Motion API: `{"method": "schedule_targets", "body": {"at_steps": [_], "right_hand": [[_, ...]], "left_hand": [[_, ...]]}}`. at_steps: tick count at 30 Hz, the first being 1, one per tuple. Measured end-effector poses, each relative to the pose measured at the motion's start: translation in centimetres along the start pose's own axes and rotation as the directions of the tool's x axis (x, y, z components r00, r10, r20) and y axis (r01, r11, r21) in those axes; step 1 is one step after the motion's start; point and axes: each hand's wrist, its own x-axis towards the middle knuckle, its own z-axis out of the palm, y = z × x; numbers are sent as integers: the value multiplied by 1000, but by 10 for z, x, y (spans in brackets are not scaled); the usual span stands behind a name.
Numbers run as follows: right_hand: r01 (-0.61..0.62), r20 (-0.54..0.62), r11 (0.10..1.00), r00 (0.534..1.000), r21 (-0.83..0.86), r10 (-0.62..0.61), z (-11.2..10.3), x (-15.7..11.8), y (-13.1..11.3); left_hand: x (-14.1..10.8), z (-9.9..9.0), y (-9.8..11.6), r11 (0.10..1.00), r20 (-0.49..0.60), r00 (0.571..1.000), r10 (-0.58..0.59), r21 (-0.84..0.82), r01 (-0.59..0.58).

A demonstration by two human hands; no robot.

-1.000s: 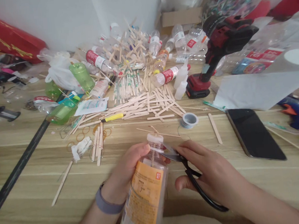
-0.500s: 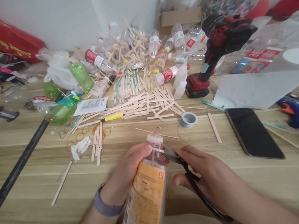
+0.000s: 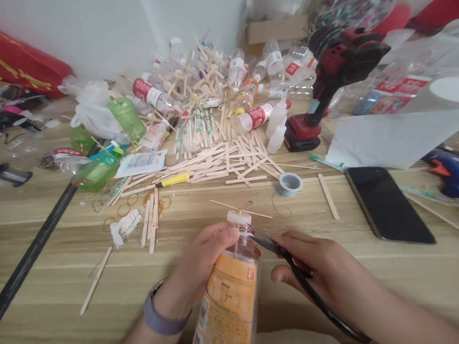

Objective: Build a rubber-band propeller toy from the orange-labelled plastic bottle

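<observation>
My left hand (image 3: pixel 208 253) is wrapped round the upper part of a clear plastic bottle (image 3: pixel 228 304) with an orange label and a white cap. The bottle stands tilted at the table's front, its base out of view. A thin stick shows inside its neck. My right hand (image 3: pixel 320 265) grips black-handled scissors (image 3: pixel 292 265), whose blades lie against the bottle's neck just under the cap. Beyond the cap a thin wooden skewer (image 3: pixel 252 211) lies on the table.
Flat wooden sticks (image 3: pixel 216 162) are heaped mid-table, with plastic bottles behind. A red and black cordless drill (image 3: pixel 308 118) stands right of them. At right lie a phone (image 3: pixel 387 204) and a blue glue gun (image 3: pixel 456 172). A grey spool (image 3: pixel 289 183) sits near the sticks.
The bottle and both hands have shifted slightly down and to the right. The scissors stay at the bottle's neck, their blades looking a little closer together.
</observation>
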Motion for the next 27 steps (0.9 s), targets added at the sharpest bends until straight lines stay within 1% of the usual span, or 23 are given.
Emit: {"method": "schedule_targets", "body": {"at_steps": [4,9,13,16,18,20,24,27], "right_hand": [[-23,16,999,1000,26,23,0,-2,-2],[-58,55,996,997,64,54,-6,-5,-4],[-62,85,995,995,74,56,-10,-4,-5],[-80,93,995,993,66,73,-9,-5,-6],[-96,102,994,991,58,90,-8,-6,-6],[-109,109,993,989,54,103,-8,-6,-7],[-116,102,992,988,43,111,-8,-7,-7],[-110,93,994,990,13,108,-10,-8,-8]], "left_hand": [[0,-1,0,1000,24,1000,6,21,-7],[3,-4,0,998,47,997,-56,44,54],[2,-7,2,988,30,996,-90,130,85],[1,-12,5,963,26,998,-51,264,42],[0,-14,9,926,28,1000,-7,377,-4],[0,-15,12,892,30,999,20,451,-31],[-1,-13,17,896,-11,998,59,441,-48],[1,-11,20,887,-37,998,48,461,-25]]}}
